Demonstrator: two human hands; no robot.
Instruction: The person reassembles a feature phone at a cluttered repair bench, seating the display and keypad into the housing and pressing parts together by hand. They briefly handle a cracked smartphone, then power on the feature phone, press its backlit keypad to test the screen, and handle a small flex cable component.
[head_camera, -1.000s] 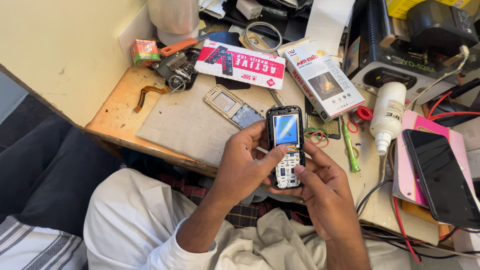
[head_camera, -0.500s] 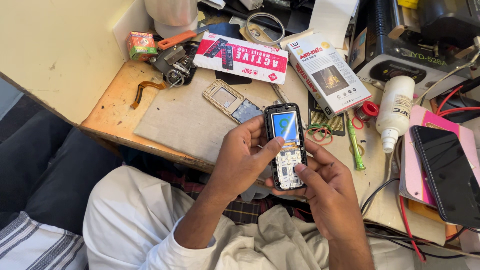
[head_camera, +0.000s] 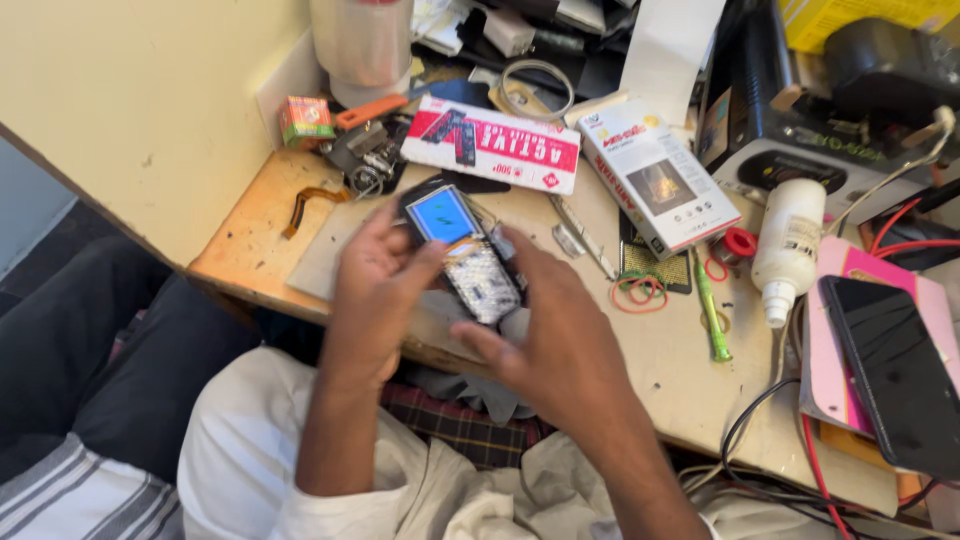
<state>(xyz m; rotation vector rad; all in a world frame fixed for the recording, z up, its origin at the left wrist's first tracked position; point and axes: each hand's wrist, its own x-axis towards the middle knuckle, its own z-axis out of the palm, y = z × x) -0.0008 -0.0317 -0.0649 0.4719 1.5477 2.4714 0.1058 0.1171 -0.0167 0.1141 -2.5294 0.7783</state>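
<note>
I see the wooden workbench (head_camera: 690, 370) spread out ahead of both hands, cluttered. Well off to the right of the hands sits a black smartphone (head_camera: 890, 370) on a pink case. Beyond the hands lie a red-and-white flat box (head_camera: 492, 145) and a white phone-accessory box (head_camera: 660, 180). Right of the right hand stands a white squeeze bottle (head_camera: 787, 245), with a green pen-like tool (head_camera: 712, 315) and loose rubber bands (head_camera: 638, 290) nearer in.

The keypad phone (head_camera: 462, 250) is held over the bench edge, between both hands, tilted, with its screen lit blue. Left hand (head_camera: 378, 290) is wrapped around the phone's left side, thumb near the screen. Right hand (head_camera: 555, 340) cups the lower right end, fingers curled under it; the frame is blurred there, so I can't tell the exact finger contact.

Progress, as I judge it: the phone powers on and looks assembled, keypad in place. What's left seems to be checking it; the small parts lying on the bench beyond the hands aren't touched.
</note>
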